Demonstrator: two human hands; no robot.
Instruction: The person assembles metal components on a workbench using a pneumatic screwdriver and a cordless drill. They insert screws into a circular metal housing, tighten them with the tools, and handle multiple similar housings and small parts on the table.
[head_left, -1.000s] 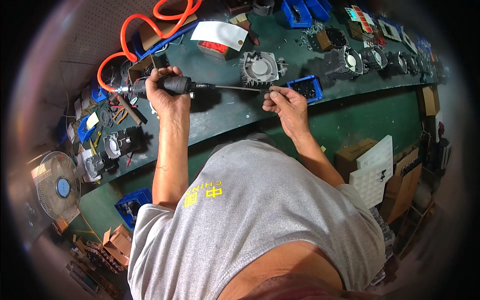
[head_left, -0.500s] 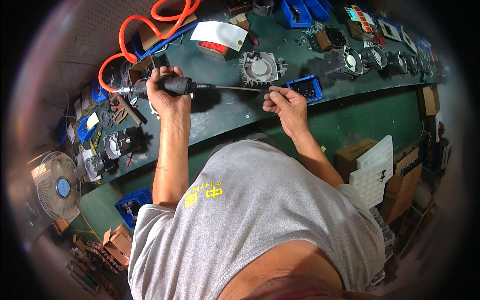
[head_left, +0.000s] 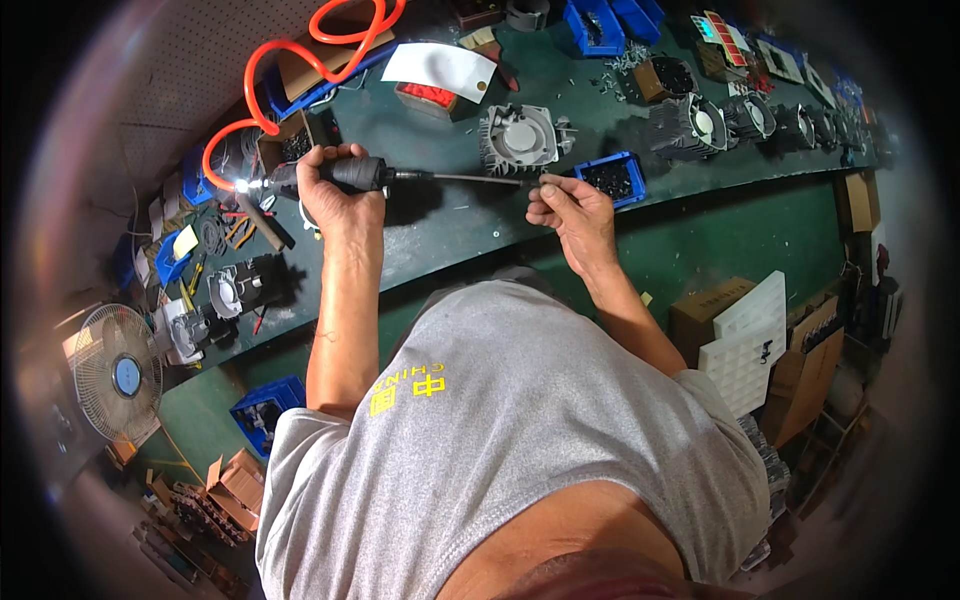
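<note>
My left hand point(head_left: 340, 188) is wrapped round the black body of an air screwdriver point(head_left: 358, 174), held level above the bench. Its long thin bit point(head_left: 470, 178) points right and ends at the fingertips of my right hand point(head_left: 572, 208). Those fingers are pinched together by the bit's tip; whatever small piece is between them is too small to make out. Just beyond the bit lies a grey finned metal housing point(head_left: 520, 138) with a round recess. A blue bin point(head_left: 640, 186) of small black parts is next to my right hand.
An orange coiled air hose point(head_left: 243, 85) runs from the screwdriver to the back left. Several finned housings point(head_left: 690, 125) line the right of the green bench point(head_left: 420, 235). White card point(head_left: 440, 68) covers part of a box of red pieces. A fan point(head_left: 120, 372) stands at the left.
The screwdriver and my left hand have shifted very slightly right, and the hose has swayed right with them. A bright glint now shows on the hose coupling. My right hand stays nearly still.
</note>
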